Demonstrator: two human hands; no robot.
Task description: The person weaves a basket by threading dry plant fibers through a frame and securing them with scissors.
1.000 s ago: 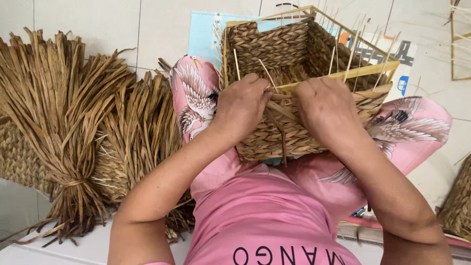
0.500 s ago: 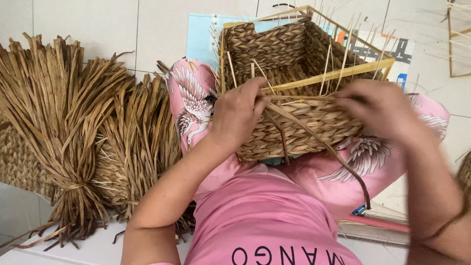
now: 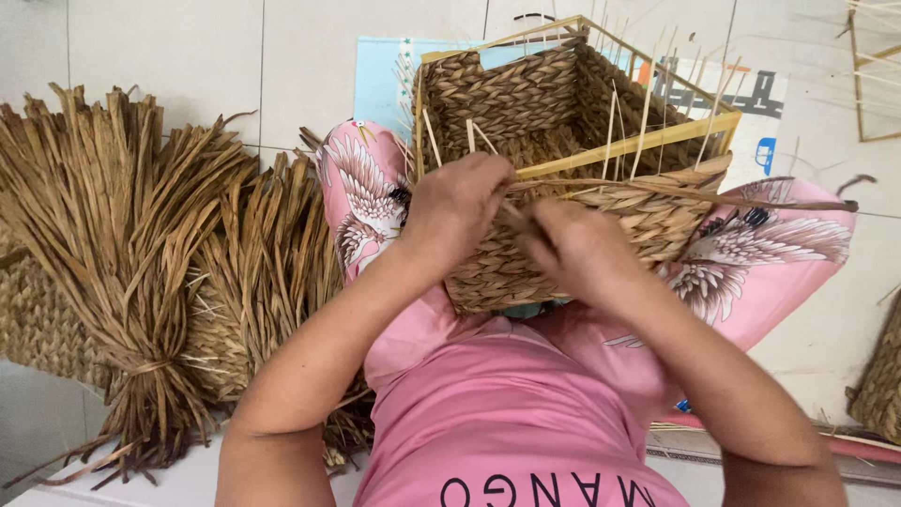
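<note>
1. While the person is sitting on the tiled floor (image 3: 188, 66), the half-woven basket (image 3: 526, 103) is resting on the lap between the knees, its open top tipped away from the body, which appears to be keeping the near wall facing both hands
2. The left hand (image 3: 457, 208) is lying curled over the near rim of the basket, fingers bent and closed against the weave; it seems to be steadying the basket and pinning the last rows, though whether it is pinching a strand underneath cannot be told
3. The right hand (image 3: 574, 249) is closing just beside the left, fingers gathered on the near end of a long fibre strand (image 3: 751, 199); the strand is running out taut to the right across the basket wall and over the knee, evidently being kept under tension so that the weave is lying tight
4. A pale wooden frame (image 3: 638, 155) is standing inside the basket along its upper edge, and thin upright stakes (image 3: 615, 127) are rising past it; the frame appears to be holding the walls square
5. Two tied bundles of dried fibre (image 3: 122, 244) are lying on the floor to the left of the person, near the left arm, likely stock being kept within reach
6. A light blue sheet (image 3: 385, 70) is lying on the floor under the far side of the basket
</note>
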